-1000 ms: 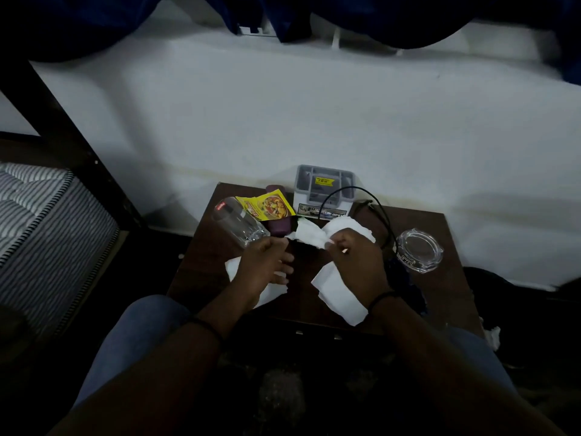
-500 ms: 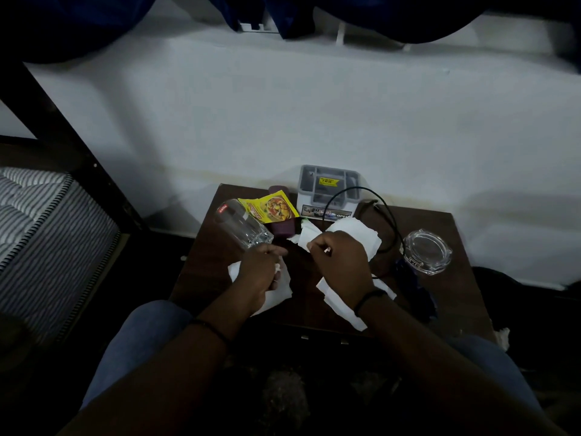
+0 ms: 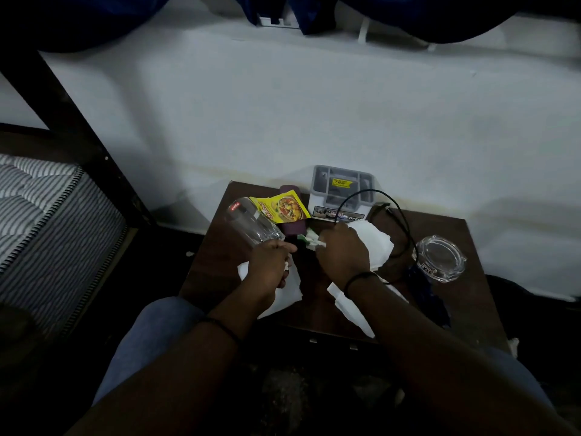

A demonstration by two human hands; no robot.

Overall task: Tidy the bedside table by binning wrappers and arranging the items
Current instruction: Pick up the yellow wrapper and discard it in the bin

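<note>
Both hands have drawn closer to the far clutter since a second ago. The left hand (image 3: 273, 265) curls around white paper (image 3: 284, 294) mid-bench (image 3: 446, 309); the right hand (image 3: 342, 251) pinches a crumpled scrap (image 3: 314, 242), likely gathering wrappers for binning. The yellow sachet (image 3: 284, 209) lies far-left.

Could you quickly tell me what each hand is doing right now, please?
Left hand: closed on white tissue, beside the glass.
Right hand: closed, pinching crumpled white tissue.
</note>
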